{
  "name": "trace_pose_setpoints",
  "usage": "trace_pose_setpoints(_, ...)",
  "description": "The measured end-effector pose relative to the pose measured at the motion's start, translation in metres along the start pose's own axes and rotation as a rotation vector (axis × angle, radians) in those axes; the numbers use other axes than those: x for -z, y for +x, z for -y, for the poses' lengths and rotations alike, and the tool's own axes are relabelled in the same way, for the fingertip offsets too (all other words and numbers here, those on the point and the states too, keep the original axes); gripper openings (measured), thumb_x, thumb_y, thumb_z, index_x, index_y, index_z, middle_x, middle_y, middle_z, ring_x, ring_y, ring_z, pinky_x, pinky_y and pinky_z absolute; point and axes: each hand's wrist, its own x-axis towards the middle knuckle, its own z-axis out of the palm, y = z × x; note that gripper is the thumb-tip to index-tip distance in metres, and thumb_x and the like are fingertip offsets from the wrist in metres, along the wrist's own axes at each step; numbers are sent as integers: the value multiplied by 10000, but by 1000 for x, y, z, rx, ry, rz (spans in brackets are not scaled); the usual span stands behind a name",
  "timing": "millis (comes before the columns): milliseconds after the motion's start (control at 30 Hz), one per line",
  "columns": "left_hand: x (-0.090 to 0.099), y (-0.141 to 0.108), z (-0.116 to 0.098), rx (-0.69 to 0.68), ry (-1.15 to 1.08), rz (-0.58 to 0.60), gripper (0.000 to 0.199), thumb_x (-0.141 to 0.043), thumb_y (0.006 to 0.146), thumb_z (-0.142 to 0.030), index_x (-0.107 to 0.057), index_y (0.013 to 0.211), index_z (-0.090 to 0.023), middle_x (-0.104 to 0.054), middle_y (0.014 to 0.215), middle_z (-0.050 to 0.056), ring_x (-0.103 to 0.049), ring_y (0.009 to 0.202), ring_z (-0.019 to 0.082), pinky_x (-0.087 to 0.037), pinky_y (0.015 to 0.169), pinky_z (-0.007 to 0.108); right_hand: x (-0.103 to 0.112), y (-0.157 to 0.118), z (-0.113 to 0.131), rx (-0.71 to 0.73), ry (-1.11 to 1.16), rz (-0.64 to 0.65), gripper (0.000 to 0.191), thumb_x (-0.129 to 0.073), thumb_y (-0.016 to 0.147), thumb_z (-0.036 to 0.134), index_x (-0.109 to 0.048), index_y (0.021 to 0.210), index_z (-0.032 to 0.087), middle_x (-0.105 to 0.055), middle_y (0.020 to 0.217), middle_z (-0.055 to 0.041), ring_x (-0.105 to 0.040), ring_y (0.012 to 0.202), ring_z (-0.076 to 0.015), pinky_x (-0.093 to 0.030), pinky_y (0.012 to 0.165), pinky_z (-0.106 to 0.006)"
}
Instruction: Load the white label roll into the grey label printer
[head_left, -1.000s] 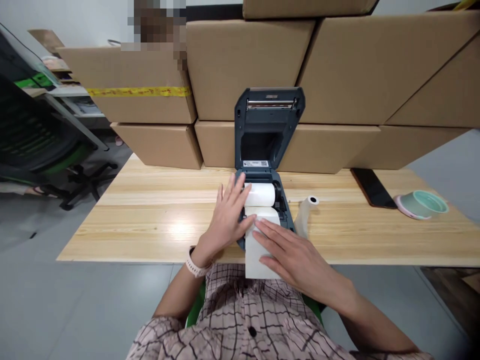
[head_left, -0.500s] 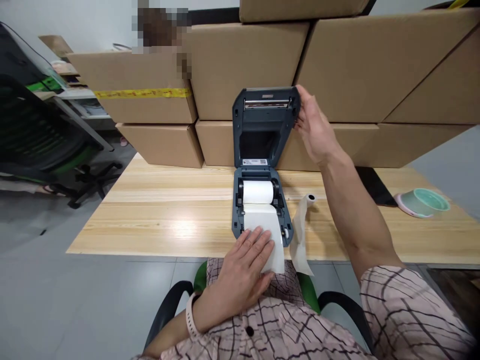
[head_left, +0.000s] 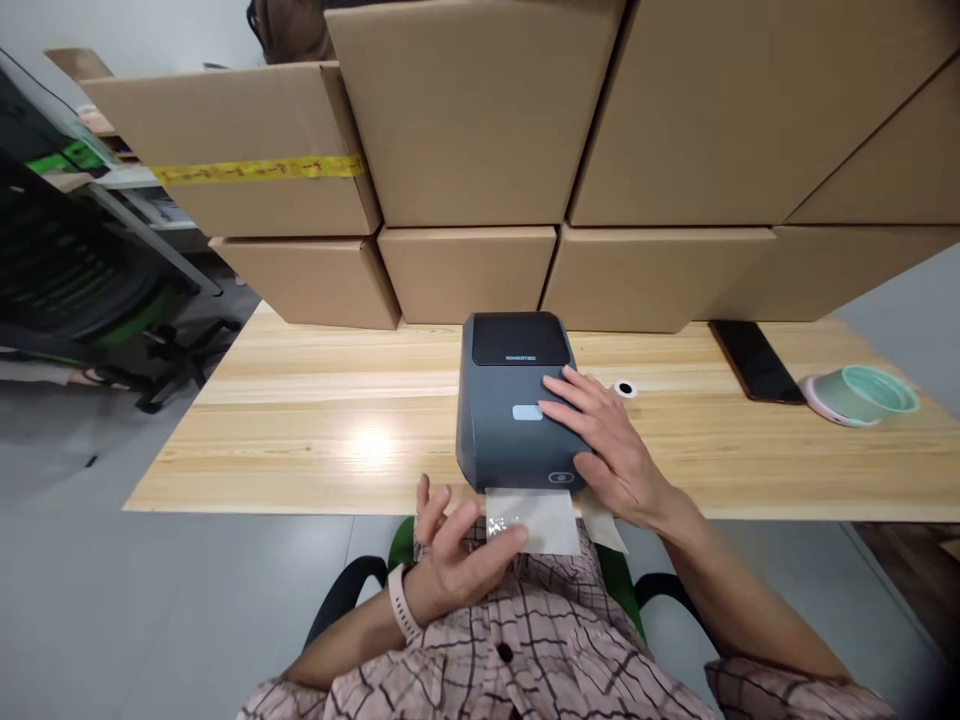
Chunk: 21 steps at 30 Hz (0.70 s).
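Observation:
A dark grey-blue label printer (head_left: 502, 440) stands at the table's front edge with its lid down. From its front slot a strip of white label paper (head_left: 551, 525) sticks out over the edge. My right hand (head_left: 611, 440) lies on the right side of the lid, fingers spread. Beside the paper is my left hand (head_left: 461, 550), palm turned up and fingers apart; its thumb overlaps the strip, and whether it touches I cannot tell. Partly hidden behind my right hand, a small paper roll core (head_left: 625, 389) stands on the table, and a loose paper strip (head_left: 602, 525) hangs over the edge.
Stacked cardboard boxes (head_left: 472, 120) line the back of the wooden table (head_left: 300, 420). To the right lie a black phone (head_left: 756, 362) and a green cup (head_left: 862, 395) on a pink base. A dark office chair (head_left: 90, 270) is at the far left.
The printer's lid has swung down from upright to closed, covering the label roll. My right hand came down with it onto the lid. My left hand has lifted off the paper and turned over.

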Motion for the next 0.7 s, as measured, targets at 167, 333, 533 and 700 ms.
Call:
trace_pose_setpoints(167, -7, 39, 15, -51, -3, -71, 763, -584, 993, -226, -211, 1657, -271, -213, 1751, 106, -108, 1644, 313, -92, 1326, 656, -5, -17, 1, 14, -160, -12, 522, -380, 1087, 378, -357, 1608, 356, -521, 1602, -65, -432, 1524, -285, -285, 1260, -616)
trace_pose_setpoints(333, -6, 56, 23, -30, -32, -27, 596, -415, 1040, -121, -344, 1617, -254, -627, 1488, 104, -333, 1585, 231, -136, 1341, 575, -13, -24, 3, -13, -129, -20, 505, -376, 1084, 398, -389, 1585, 340, -553, 1571, -75, -418, 1533, -283, -296, 1249, -624)
trace_pose_setpoints(533, -15, 40, 21, 3, -40, -73, 532, -463, 1055, -225, -388, 1572, -332, -649, 1456, 75, -393, 1556, 226, -328, 1283, 562, -30, -30, 2, -66, -44, -125, 445, -392, 1071, 413, -477, 1503, 350, -592, 1515, -75, -456, 1496, -316, -344, 1211, -645)
trace_pose_setpoints(700, -12, 42, 21, 15, -37, -66, 509, -519, 1034, -281, -434, 1534, -329, -657, 1390, 87, -443, 1513, 245, -409, 1229, 534, -32, -25, 3, -108, -10, -162, 349, -416, 1065, 391, -579, 1370, 345, -634, 1445, -63, -499, 1449, -313, -354, 1206, -633)
